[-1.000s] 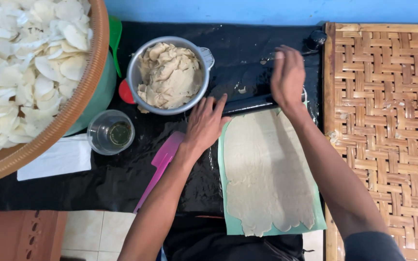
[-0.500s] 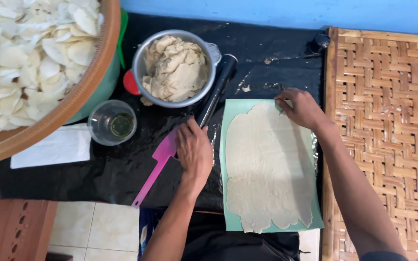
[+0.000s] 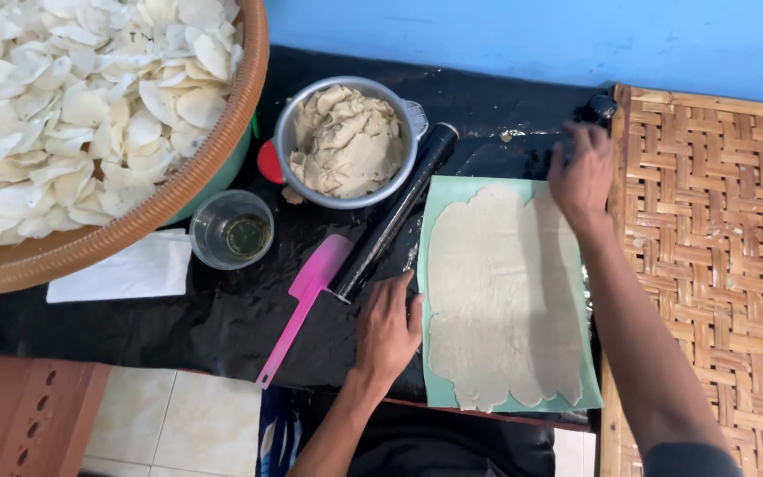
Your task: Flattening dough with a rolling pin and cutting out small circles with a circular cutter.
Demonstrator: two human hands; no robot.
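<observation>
A thin rolled-out sheet of pale dough (image 3: 505, 296) lies on a green mat (image 3: 439, 199) on the black-covered table. My left hand (image 3: 389, 329) rests flat at the mat's left edge, fingers apart, just below the lower end of a black rolling pin (image 3: 395, 212). My right hand (image 3: 583, 172) sits at the mat's top right corner with spread fingers on the black cover. The rolling pin lies diagonally between the dough bowl and the mat, touched by neither hand.
A metal bowl of dough (image 3: 348, 141) stands behind the pin. A pink spatula (image 3: 304, 305), a small glass cup (image 3: 233, 231) and a white cloth (image 3: 121, 269) lie to the left. A large basket of white chips (image 3: 249, 88) fills the left; a woven tray (image 3: 717, 256) is on the right.
The rolling pin went from lying across the top of the dough to resting diagonally at its left. My left hand came down to the mat's left edge; my right hand moved to the top right corner.
</observation>
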